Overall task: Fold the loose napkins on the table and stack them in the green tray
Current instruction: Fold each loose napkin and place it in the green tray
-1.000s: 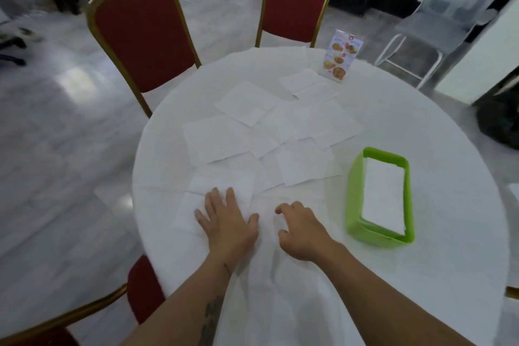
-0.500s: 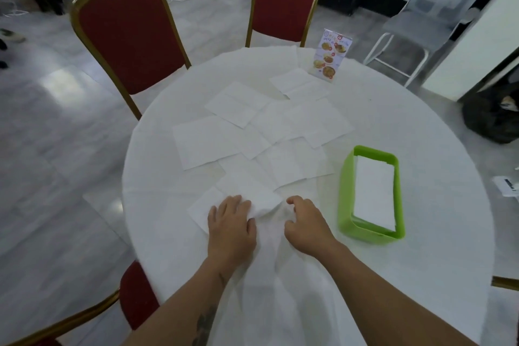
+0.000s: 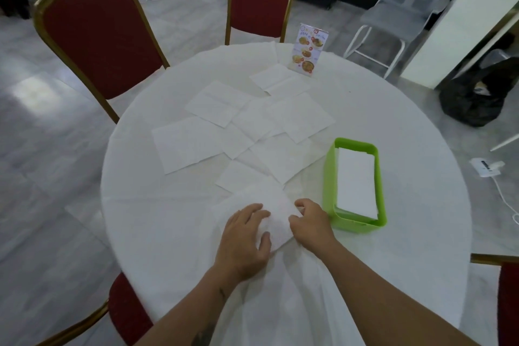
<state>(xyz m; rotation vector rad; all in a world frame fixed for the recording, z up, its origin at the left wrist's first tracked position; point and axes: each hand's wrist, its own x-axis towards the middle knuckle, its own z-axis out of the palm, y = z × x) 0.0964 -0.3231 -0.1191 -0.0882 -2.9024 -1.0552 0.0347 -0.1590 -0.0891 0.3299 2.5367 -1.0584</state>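
Round bench, with loose napkins spread left of the green tray, which holds a folded stack. Left hand presses flat, anchoring the near napkin; right hand fingers pinch its edge, apparently folding.

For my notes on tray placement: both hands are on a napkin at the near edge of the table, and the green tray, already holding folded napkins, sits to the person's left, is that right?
Not quite: the head view shows the green tray to the person's right, beside the right hand. The rest holds: it contains folded napkins, and the left hand shares the napkin.
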